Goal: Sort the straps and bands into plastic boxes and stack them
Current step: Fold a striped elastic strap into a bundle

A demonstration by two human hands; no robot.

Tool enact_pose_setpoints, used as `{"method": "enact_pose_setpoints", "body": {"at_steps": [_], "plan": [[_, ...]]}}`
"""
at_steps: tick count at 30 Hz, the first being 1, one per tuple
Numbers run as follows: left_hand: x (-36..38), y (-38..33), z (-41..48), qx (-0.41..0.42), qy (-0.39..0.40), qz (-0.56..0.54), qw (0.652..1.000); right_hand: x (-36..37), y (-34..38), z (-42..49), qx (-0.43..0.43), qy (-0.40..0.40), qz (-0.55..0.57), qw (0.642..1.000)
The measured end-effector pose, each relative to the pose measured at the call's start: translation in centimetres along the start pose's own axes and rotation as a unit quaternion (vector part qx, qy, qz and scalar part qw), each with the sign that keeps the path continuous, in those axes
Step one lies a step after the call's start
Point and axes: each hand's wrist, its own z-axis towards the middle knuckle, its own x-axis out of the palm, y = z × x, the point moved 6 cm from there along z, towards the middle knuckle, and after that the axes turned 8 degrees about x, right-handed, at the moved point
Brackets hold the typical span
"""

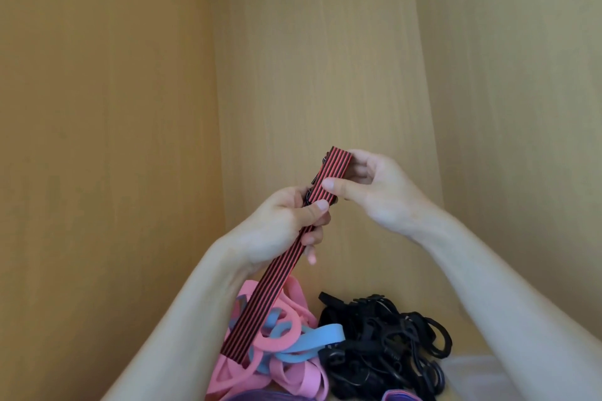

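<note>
Hands lift a strap (260, 306) clear of the pile, probably to straighten or fold it before it goes in a box. The left hand (280, 228) wraps its fingers round the strap at mid-length, thumb pressed on the face. The right hand (374, 189) pinches the top end between thumb and fingers. Held this way the strap runs taut and slanted, its lower end hanging down over the pink bands (303, 381).

The strap is flat woven webbing with fine red and black stripes along its length. Some dark hardware shows at its upper edge, too small to name. The pink bands and a blue band (322, 335) look like smooth, rubbery loops, limp and tangled together. Just beside them lies a heap of black straps (384, 342) — matte, with plastic buckles or hooks. A purple band (260, 395) peeks in at the bottom edge. Wood-grain walls (130, 75) close round the space. A pale translucent patch (475, 371) at lower right may be a box — I cannot tell.
</note>
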Motion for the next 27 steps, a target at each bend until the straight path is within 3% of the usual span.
{"method": "enact_pose_setpoints", "body": {"at_steps": [10, 19, 23, 27], "plan": [[-0.3, -0.3, -0.2, 0.003, -0.048, 0.028, 0.998, 0.0, 0.8, 0.1, -0.064, -0.098, 0.004, 0.993], [-0.7, 0.7, 0.0, -0.054, -0.102, -0.104, 0.988, 1.2, 1.6, -1.0, -0.156, -0.165, -0.130, 0.965], [-0.9, 0.4, -0.1, -0.036, -0.096, -0.065, 0.993, 1.9, 2.5, -1.7, -0.208, -0.164, -0.130, 0.955], [-0.9, 0.0, -0.1, -0.038, -0.092, -0.038, 0.994, 1.9, 2.7, -1.6, -0.204, -0.179, -0.136, 0.953]]}}
